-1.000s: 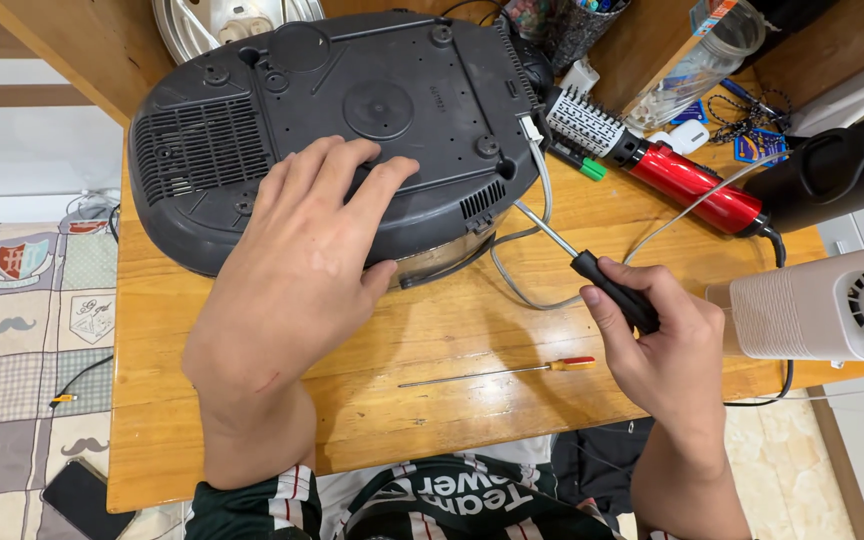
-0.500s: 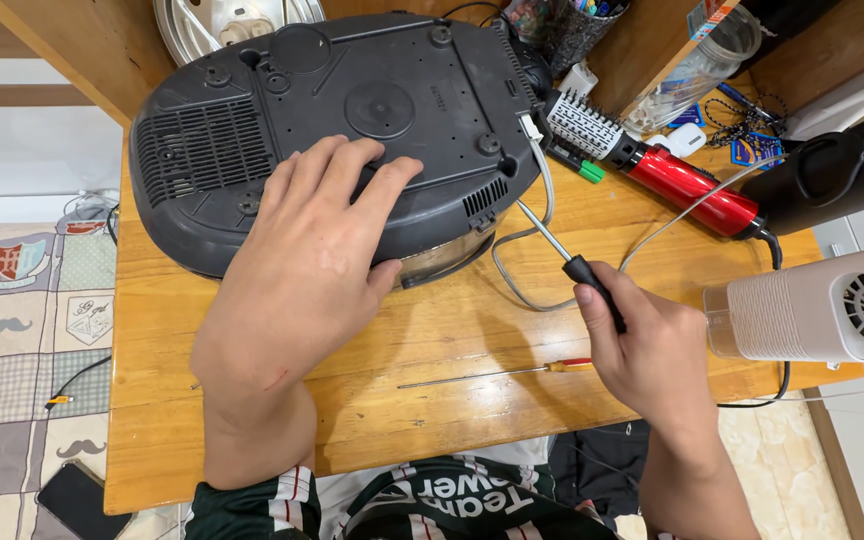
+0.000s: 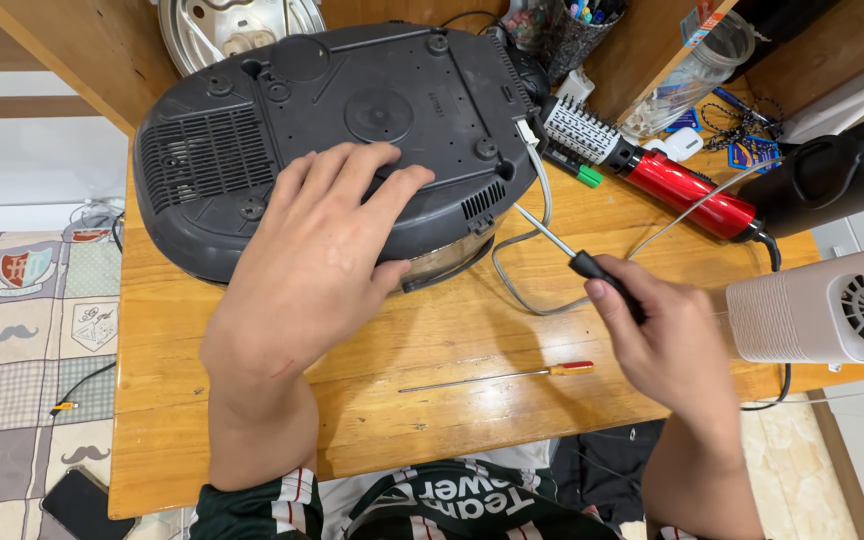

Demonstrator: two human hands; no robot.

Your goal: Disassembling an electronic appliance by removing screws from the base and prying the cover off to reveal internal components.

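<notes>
OK: left hand [image 3: 317,260] flat, fingers spread on the upturned black cooker [image 3: 332,130], upper centre of frame. Right hand [image 3: 667,335] clamped on screwdriver [image 3: 577,255], tip near the cooker's right edge.

We can't see the cooker's [image 3: 352,110] front underside where the left hand [image 3: 317,270] covers it, nor the table [image 3: 182,420] beneath it. Screwdriver [image 3: 592,268] handle mostly hidden in the right hand [image 3: 667,345]; its tip meets the cooker's edge, exact spot too small to tell. Metal lid [image 3: 227,30] cut off at top edge. White fan [image 3: 832,310] and black dryer [image 3: 842,170] cut off at right. Phone [image 3: 82,505] partly cut off at bottom. Forearms run out of frame at bottom.
</notes>
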